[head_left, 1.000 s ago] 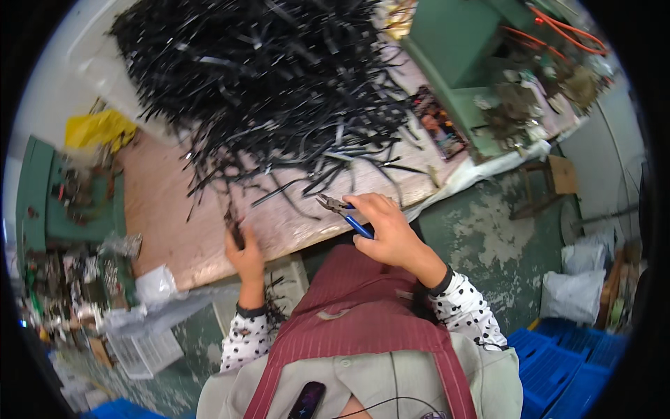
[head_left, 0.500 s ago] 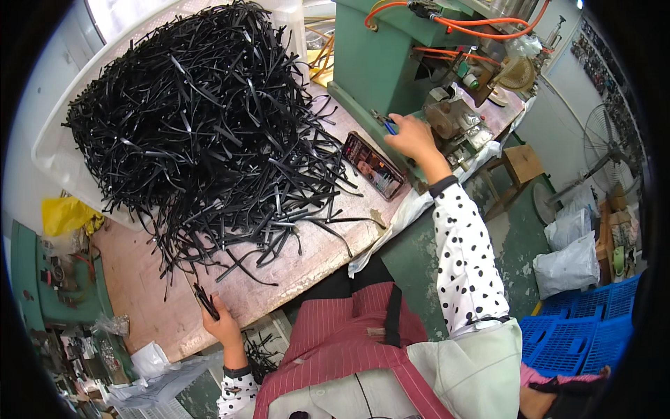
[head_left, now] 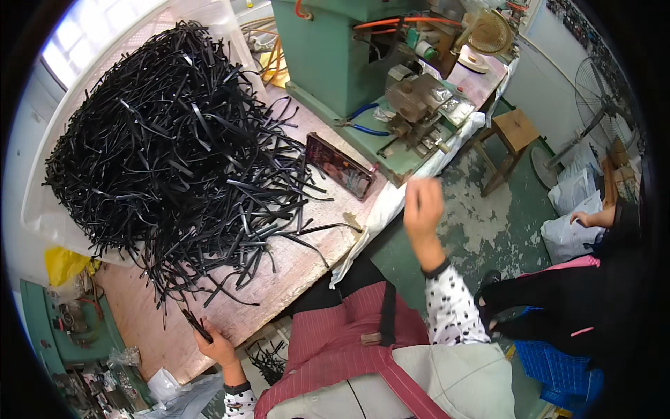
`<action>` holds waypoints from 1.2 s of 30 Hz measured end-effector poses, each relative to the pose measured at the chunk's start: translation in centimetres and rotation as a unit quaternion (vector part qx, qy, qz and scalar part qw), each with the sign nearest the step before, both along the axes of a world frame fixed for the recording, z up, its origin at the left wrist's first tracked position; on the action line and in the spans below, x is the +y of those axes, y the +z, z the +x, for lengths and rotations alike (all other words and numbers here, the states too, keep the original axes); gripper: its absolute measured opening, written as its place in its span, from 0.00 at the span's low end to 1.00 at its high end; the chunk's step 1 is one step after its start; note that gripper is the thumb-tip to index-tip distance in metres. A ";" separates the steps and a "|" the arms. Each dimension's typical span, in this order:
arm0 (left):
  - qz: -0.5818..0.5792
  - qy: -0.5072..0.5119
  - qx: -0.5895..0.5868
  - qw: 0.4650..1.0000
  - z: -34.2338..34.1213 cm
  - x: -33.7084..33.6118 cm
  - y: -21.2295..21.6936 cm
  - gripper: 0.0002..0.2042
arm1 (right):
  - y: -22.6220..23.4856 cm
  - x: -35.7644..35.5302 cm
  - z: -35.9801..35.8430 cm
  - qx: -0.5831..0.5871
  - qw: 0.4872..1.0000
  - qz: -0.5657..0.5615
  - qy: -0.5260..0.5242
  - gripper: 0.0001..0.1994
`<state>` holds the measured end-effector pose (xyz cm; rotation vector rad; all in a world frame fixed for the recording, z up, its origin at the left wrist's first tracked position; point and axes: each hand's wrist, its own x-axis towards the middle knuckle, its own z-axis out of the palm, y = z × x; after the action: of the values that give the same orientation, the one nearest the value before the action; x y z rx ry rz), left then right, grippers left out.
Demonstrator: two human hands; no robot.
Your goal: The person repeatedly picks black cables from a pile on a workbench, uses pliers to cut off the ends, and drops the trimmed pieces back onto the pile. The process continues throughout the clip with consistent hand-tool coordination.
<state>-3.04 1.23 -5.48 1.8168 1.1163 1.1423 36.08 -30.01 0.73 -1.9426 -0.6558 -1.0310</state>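
My left hand (head_left: 218,346) is closed round a small bunch of black strips (head_left: 195,324) at the table's near left. Beyond it, a big tangled heap of black strips (head_left: 174,153) spills from a white plastic crate (head_left: 38,188) onto the worn table (head_left: 132,314). My right hand (head_left: 423,209) is in the air past the table's right edge; its fingers look curled but are smeared by motion. Blue-handled pliers (head_left: 366,129) lie on the green machine's base, apart from that hand. A phone (head_left: 340,165) leans at a tilt beside the heap, its screen lit.
A green machine (head_left: 335,56) with a metal fixture (head_left: 415,98) stands at the table's far right. White sheeting (head_left: 391,209) hangs over the edge. A wooden stool (head_left: 515,130) and a standing fan (head_left: 593,91) are farther right. Another person in dark clothes (head_left: 558,293) is at the right.
My right hand has let go of the pliers, left on the machine base, and drawn back toward me. The view has shifted, and another person has come further into it at the right.
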 end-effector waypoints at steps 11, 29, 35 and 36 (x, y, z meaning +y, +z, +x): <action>0.126 -0.362 0.345 0.857 16.9 -16.2 -0.3 0.23 | -15.4 -1.7 -15.6 0.400 0.864 -0.165 0.258 0.07; -0.660 -0.487 -0.215 0.529 26.9 -22.2 14.6 0.25 | -17.1 2.8 -9.0 0.526 0.816 -0.052 0.235 0.12; -0.671 -0.497 -0.178 0.521 27.5 -26.4 15.4 0.25 | -16.7 3.2 -9.2 0.571 0.788 0.100 0.210 0.12; -0.673 -0.500 -0.179 0.515 27.7 -26.4 15.7 0.25 | -16.6 3.3 -8.9 0.572 0.785 0.128 0.202 0.11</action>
<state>24.64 -25.18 10.26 0.5304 0.2136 -0.2317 27.18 -26.69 -15.86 -1.6670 -0.1663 0.3848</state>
